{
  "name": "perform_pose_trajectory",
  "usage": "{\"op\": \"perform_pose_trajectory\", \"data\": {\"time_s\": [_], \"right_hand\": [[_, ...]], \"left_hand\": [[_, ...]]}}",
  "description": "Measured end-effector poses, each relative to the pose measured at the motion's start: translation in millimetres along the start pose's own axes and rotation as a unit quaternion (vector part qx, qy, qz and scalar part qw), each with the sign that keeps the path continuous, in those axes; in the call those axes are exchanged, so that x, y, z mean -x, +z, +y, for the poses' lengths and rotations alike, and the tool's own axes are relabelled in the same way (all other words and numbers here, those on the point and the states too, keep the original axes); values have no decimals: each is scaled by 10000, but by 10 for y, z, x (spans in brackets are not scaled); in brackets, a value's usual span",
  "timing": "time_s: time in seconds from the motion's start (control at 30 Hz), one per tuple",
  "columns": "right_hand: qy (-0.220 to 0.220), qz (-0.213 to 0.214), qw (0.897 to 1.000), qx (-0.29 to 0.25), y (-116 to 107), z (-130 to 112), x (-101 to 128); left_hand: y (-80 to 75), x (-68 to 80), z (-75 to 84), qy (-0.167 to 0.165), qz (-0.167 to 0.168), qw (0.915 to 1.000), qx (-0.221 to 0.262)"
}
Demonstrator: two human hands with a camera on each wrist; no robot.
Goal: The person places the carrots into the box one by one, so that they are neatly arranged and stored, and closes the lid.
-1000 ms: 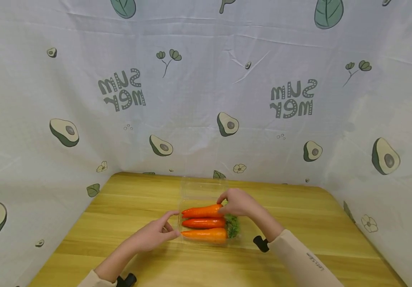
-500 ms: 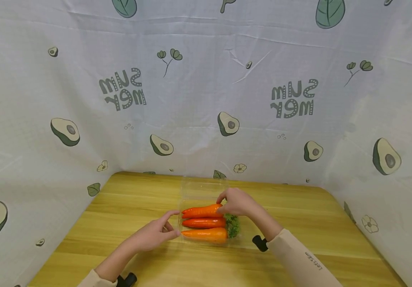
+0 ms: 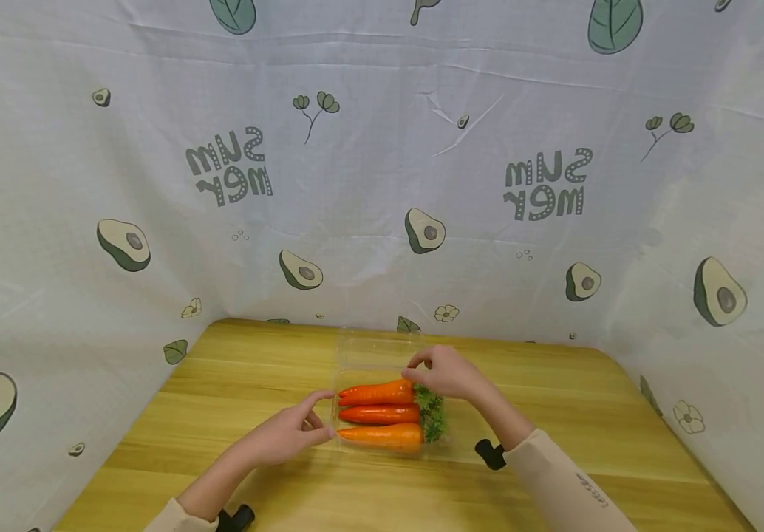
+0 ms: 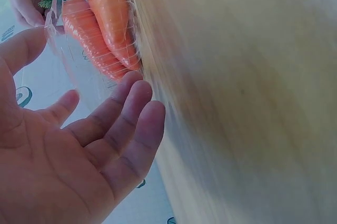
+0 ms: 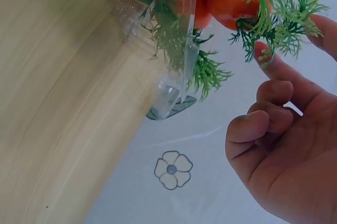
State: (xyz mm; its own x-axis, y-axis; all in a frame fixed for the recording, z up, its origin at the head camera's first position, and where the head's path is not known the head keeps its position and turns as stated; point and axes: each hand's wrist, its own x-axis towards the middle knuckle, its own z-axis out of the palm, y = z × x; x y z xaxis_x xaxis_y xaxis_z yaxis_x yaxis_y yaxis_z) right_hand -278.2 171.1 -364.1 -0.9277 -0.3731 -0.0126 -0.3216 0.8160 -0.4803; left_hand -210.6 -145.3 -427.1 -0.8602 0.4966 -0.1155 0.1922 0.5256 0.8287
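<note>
Three orange carrots (image 3: 377,414) with green tops (image 3: 432,415) lie side by side in a clear plastic container (image 3: 374,353) at the middle of the wooden table (image 3: 222,384). My left hand (image 3: 298,428) is open at the container's left end, thumb and straight fingers touching its wall by the carrot tips (image 4: 105,23). My right hand (image 3: 438,373) hovers over the far carrot's leafy end and holds nothing. In the right wrist view its index finger (image 5: 279,68) brushes the green tops (image 5: 263,2) while the other fingers curl loosely.
A white cloth printed with avocados (image 3: 382,185) walls the table at the back and on both sides. The container's clear lid (image 3: 375,343) lies open behind it. Bare wood (image 3: 588,399) spreads left and right of the container.
My right hand has let go of the far carrot's top and lifted slightly back and right, uncovering its greens. The left hand and carrots have stayed put.
</note>
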Motion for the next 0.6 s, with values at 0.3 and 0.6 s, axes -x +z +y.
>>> {"op": "perform_pose_trajectory", "data": {"time_s": [0.3,0.6], "right_hand": [[157,537,9972,-505,-30,193,-21],[692,876,9873,-1134,-17,397,-47]], "left_hand": [[-26,-72,15,-93,396,9989,-247],[-95,-318,33,-283,1274,9909,-318]]}}
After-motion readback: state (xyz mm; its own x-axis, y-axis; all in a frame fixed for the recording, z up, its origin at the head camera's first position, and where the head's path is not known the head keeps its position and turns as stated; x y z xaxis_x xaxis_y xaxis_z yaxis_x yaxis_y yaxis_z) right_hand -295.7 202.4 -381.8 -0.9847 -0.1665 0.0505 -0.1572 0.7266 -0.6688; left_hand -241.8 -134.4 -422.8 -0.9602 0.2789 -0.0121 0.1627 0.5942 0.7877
